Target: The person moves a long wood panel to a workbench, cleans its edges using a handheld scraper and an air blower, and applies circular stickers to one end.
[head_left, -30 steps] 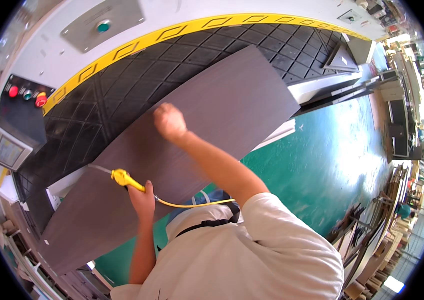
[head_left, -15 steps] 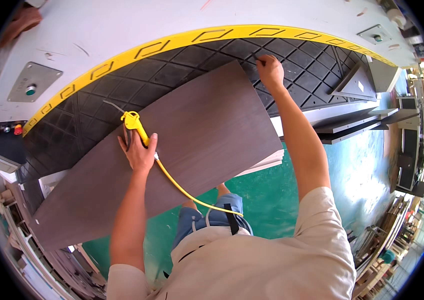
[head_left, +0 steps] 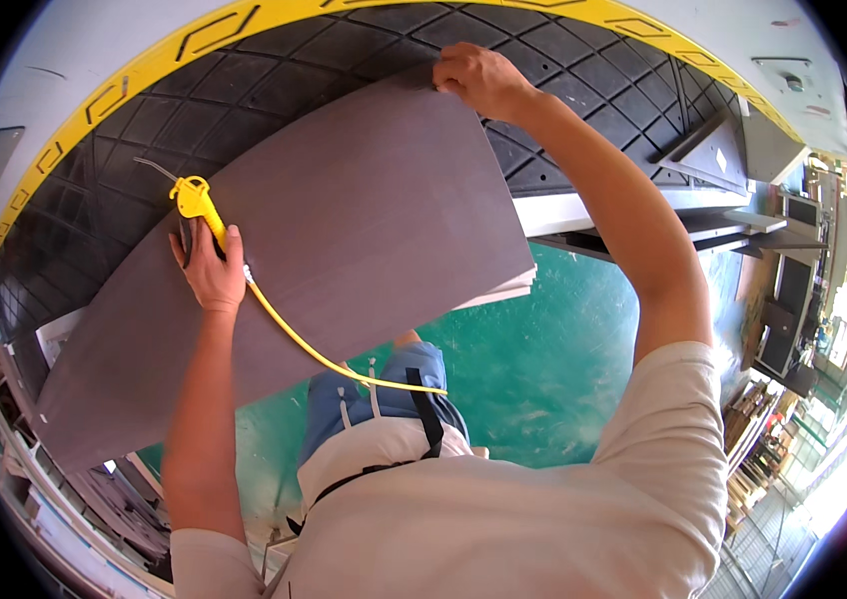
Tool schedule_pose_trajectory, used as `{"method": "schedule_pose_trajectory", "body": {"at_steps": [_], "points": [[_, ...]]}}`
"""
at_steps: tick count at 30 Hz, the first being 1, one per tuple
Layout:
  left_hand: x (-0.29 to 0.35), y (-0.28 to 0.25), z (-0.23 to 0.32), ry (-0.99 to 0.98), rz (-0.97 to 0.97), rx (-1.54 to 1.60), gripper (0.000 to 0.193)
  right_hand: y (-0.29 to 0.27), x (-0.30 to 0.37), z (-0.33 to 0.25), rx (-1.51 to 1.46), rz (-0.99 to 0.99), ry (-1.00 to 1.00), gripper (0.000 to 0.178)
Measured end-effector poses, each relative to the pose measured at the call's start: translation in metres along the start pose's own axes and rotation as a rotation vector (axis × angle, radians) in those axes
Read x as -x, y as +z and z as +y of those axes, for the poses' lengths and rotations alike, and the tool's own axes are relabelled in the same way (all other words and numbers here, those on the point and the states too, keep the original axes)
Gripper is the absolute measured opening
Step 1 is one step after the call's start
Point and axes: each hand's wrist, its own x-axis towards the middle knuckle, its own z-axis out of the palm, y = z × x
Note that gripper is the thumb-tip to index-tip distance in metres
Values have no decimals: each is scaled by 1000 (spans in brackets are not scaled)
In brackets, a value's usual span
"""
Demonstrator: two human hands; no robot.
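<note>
A large dark brown panel (head_left: 344, 210) lies slantwise across a black grooved mat (head_left: 274, 90), its near side reaching out over the floor. My left hand (head_left: 213, 277) is wrapped round a yellow air blow gun (head_left: 206, 212) at the panel's left part. The gun's thin metal nozzle points to the far left, and a yellow hose (head_left: 294, 334) runs from its grip back toward my waist. At the panel's far corner my right hand (head_left: 483, 82) is closed, thumb and curled fingers on the corner; the fingertips are partly hidden.
A yellow slotted strip (head_left: 214, 32) borders the mat along a white machine body. Dark triangular piece (head_left: 708, 155) stands at the mat's right end, with dark boards below it. More pale-edged boards (head_left: 503, 290) show beneath the panel. The floor (head_left: 483, 369) is green.
My right hand has come left from the mat onto the panel's far corner and closed there. The view has shifted, and the left hand still holds the blow gun.
</note>
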Motion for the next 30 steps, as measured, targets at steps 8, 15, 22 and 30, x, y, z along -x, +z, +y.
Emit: {"method": "schedule_pose_trajectory", "body": {"at_steps": [8, 15, 22, 30], "points": [[0, 2, -2, 8, 29, 6, 71, 5, 185, -62, -56, -57, -47, 21], [1, -1, 1, 25, 79, 35, 68, -8, 302, -139, -255, -122, 222, 15], [1, -2, 0, -8, 47, -20, 67, 45, 157, -170, -279, 188, 47, 17], [-6, -4, 13, 18, -2, 29, 68, 35, -24, 20, 87, 571, 244, 8]]}}
